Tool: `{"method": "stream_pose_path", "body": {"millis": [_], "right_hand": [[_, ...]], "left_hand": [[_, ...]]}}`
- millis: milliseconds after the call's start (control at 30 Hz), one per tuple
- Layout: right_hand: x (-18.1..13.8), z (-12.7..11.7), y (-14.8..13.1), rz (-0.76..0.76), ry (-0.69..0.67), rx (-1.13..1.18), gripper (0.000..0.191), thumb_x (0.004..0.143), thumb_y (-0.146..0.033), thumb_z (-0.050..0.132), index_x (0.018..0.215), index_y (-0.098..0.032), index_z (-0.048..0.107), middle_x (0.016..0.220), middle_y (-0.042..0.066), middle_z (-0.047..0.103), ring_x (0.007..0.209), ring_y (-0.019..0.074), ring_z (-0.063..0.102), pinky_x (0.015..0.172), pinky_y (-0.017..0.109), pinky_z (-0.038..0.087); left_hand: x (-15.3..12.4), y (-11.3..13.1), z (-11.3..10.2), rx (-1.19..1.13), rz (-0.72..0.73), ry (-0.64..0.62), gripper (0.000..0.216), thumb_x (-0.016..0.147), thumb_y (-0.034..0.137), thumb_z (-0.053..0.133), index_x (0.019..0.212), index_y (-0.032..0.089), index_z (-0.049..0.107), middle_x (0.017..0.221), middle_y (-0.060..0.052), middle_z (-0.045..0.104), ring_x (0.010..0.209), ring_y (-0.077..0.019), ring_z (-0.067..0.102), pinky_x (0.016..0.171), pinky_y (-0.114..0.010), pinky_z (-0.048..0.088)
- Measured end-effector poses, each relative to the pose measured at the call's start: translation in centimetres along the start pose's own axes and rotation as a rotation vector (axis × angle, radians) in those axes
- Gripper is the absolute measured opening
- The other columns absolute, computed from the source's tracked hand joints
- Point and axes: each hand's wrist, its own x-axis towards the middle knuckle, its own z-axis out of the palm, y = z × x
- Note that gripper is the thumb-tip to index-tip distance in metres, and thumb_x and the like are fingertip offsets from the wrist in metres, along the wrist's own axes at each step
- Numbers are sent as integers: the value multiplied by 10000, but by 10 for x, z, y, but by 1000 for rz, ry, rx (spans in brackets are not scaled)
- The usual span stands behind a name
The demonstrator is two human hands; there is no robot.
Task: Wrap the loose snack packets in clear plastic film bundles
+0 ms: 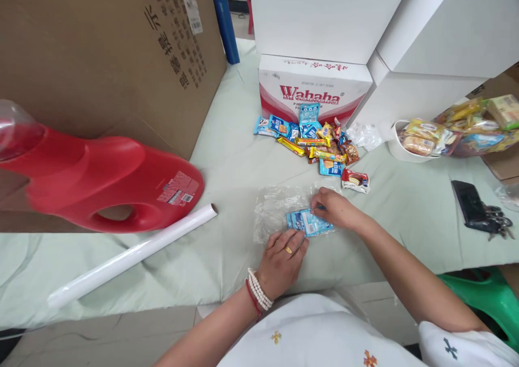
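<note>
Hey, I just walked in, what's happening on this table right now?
A person works bare-handed at the cloth-covered table. The right hand pinches blue packets lying on a clear plastic bag, while the left hand rests flat at their near edge. A pile of snacks sits behind, before a Wahaha box. A red jug lies on its side at left.

Red jug [101, 183]: neck blurred, cut by left edge. Blue packets [310, 222]: partly under fingers [320, 200] of right hand [338, 211]; print too small to read.
</note>
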Motion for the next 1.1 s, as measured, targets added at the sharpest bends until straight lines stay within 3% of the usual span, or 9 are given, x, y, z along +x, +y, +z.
{"method": "stream_pose_path", "body": {"millis": [167,367,633,800,900,967,1033,1100], "right_hand": [[3,-9,3,-80,-25,68,107,928,-237,631,921,-182,722,972,69,689,850,179,623,754,254,408],[4,-7,-1,-63,-40,134,146,921,-165,576,893,-192,717,827,16,722,703,141,580,643,238,347],[3,0,-2,-34,-14,166,149,925,-154,565,899,-186,708,812,17,723,698,135,591,640,229,342],[3,-6,2,-31,-53,84,184,976,-281,561,913,-194,710,801,25,715,706,157,595,632,246,340],[10,-13,4,88,86,-108,253,1003,-361,545,965,-184,721,893,84,730,812,214,615,683,282,370],[21,-14,3,65,201,-204,310,979,-399,601,1159,-167,700,1083,143,722,1014,279,605,802,320,406],[33,-12,2,-25,201,-239,504,910,-443,707,1312,-146,640,1164,173,698,1139,329,558,912,363,409],[43,-11,0,-90,116,-224,474,883,-391,746,1275,-138,666,1072,153,718,1104,322,577,932,365,415]], "left_hand": [[-2,0,0,8,-19,74,289,911,129,613,1174,207,703,1216,-81,754,1171,-228,625,1008,-396,416],[7,7,-2,9,-20,109,317,943,133,581,1230,218,688,1226,-57,763,1162,-209,643,997,-393,394],[16,13,10,35,-55,33,401,961,140,557,1343,231,640,1336,-57,719,1276,-202,606,1080,-397,343],[19,10,17,66,-87,-118,342,999,174,518,1319,202,637,1339,-61,717,1332,-206,576,1105,-427,343],[20,6,20,73,-96,-179,319,1011,174,502,1299,202,636,1336,-59,718,1321,-208,586,1072,-433,372],[19,4,22,71,-84,-183,319,1018,177,488,1304,201,629,1340,-63,716,1317,-208,589,1062,-436,378],[19,2,23,66,-80,-175,315,1022,181,484,1301,201,629,1336,-67,718,1312,-213,593,1059,-442,377],[19,2,24,52,-82,-173,313,1021,183,489,1301,203,627,1333,-65,719,1311,-217,593,1056,-450,376]]}}
